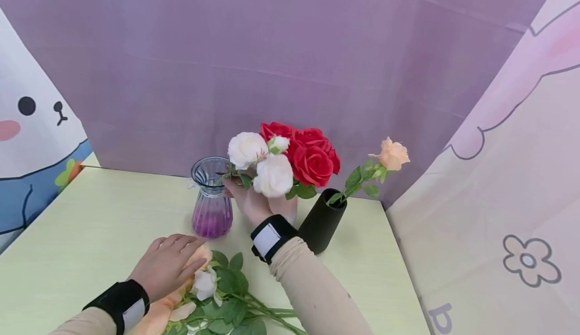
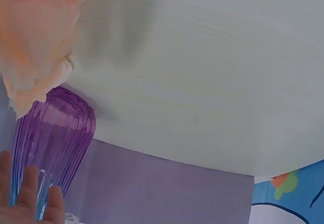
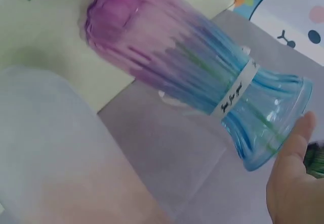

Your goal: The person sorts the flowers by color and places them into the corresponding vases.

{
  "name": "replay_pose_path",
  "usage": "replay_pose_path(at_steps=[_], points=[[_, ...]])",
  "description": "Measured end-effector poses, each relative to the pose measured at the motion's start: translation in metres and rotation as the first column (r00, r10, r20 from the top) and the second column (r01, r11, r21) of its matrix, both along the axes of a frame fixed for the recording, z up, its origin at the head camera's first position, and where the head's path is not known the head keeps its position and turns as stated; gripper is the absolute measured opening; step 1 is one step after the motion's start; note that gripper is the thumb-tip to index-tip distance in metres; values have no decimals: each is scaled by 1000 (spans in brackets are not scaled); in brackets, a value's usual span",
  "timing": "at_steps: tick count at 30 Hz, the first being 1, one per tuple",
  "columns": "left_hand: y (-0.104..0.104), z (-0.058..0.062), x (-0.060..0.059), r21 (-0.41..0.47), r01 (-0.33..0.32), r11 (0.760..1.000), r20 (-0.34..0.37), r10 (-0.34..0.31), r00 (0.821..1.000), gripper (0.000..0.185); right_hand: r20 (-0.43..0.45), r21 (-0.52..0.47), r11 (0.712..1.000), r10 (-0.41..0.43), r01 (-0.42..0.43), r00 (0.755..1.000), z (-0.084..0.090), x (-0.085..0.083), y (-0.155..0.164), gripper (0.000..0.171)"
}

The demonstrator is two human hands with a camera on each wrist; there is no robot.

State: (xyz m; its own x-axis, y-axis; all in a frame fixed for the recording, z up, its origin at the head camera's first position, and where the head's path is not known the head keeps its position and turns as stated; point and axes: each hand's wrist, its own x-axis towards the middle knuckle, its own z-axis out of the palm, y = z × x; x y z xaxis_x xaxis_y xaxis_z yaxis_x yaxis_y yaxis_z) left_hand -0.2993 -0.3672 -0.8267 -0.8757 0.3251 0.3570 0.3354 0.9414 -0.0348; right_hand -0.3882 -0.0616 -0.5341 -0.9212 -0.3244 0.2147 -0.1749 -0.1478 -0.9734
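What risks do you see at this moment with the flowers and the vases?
1. The right hand holds the white rose stems right beside the purple ribbed glass vase; a bump may tip it.
2. The black cone-shaped vase carries a peach rose leaning far to the side, so it might topple.
3. The left hand rests on peach blooms lying on the pale wooden table; pressing could crush them.

Light was bright, even, soft; shadows faint under the purple vase (image 1: 211, 201) & black vase (image 1: 322, 220). Head view sharp, slight edge bending. Wrist views blurry close up: peach flower (image 2: 35, 36) washed out.
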Motion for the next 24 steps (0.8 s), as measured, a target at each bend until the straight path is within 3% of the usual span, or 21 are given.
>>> replay_pose_path(at_steps=[1,2,6,11,18,24], points=[[0,-1,0,-2,-1,1000,-3,1,1000,72,-77,100,993,-51,58,996,-23,-15,-6,42],[0,-1,1,-6,-3,1000,-2,3,1000,72,-82,59,996,-64,69,995,-43,-27,-11,45],[0,-1,4,-15,-11,1000,1,11,1000,74,-80,-45,985,-168,164,983,-69,-36,-11,56],[3,3,6,-18,-8,1000,8,8,1000,73,-87,-16,975,-223,223,971,-73,-29,4,55],[7,14,6,-14,0,1000,9,0,1000,71,-12,61,981,-181,182,983,-81,-19,19,46],[13,29,8,-6,-1,1000,4,1,1000,72,-53,268,953,-132,141,990,-101,-1,19,32]])
